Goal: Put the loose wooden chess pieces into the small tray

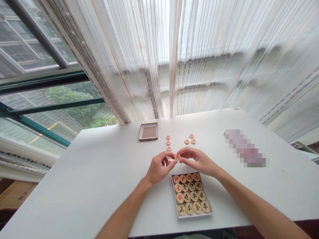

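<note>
Round pale wooden disc with red character [177,157] between both hands
Left hand [159,167] and right hand [199,161], equally near, pinch its opposite edges in their fingers.

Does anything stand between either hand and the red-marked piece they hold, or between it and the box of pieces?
Nothing visible: the left hand and right hand both hold the red-marked piece, and no object shows between it and the box.
</note>
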Tool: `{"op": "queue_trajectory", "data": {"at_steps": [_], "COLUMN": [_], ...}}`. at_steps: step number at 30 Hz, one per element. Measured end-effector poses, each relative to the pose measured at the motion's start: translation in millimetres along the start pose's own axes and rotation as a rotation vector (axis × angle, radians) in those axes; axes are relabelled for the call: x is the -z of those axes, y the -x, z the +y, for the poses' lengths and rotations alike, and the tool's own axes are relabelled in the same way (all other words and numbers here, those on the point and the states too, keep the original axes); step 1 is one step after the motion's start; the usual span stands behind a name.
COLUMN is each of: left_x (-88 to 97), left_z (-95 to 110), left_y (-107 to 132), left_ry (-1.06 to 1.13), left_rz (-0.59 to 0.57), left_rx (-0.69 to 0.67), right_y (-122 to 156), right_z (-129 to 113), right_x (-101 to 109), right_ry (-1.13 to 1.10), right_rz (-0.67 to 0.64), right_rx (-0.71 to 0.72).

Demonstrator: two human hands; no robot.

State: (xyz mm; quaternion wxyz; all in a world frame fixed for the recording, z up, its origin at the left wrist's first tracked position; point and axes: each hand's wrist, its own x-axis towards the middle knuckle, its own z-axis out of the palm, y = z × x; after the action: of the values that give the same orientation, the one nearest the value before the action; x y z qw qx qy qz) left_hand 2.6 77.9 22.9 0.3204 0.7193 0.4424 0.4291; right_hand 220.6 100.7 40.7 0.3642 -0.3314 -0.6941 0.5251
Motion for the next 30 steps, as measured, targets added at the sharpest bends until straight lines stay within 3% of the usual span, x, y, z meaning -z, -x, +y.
{"op": "queue_trajectory", "data": {"at_steps": [19, 30], "left_x": [-1.3, -1.6], "left_z": [1.9, -5.2], "left_y": [1.1, 1.3], "left_ry": [0.032, 0.001], "left_rz": [-0.04, -0.003], "left_rx": [0.009, -0.017], "right_y": [-0.2, 0.5], "right_z": [-1.5, 8.0], "right_x": [-3.4, 0.0], "right_ry": [0.064, -0.102], "right_rz": [0.033, 0.047], "right_rx": [0.014, 0.019]}}
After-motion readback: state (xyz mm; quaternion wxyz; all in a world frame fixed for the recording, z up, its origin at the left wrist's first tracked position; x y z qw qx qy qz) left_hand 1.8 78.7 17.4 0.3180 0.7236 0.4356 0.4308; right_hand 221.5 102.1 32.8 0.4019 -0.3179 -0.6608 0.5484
